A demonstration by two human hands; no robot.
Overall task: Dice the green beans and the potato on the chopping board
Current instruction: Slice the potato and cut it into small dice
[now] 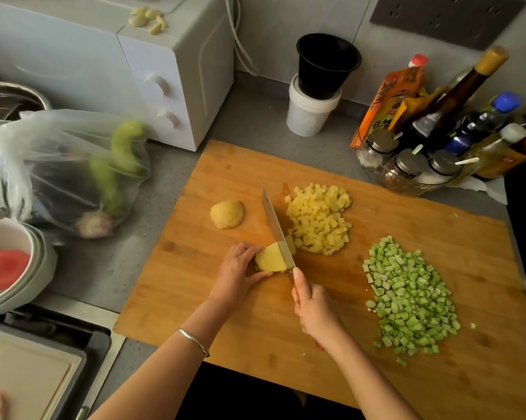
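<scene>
On the chopping board (255,338), the left hand (236,272) curls its fingers over a potato piece (270,258); the right hand (314,310) grips the knife (277,234) cutting it.

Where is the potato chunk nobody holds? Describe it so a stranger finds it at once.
Start at the wooden chopping board. Near its far left edge, left of the knife blade, a domed potato chunk lies alone. Unlike the piece the left hand holds or the diced potato pile, nothing touches it.
</scene>
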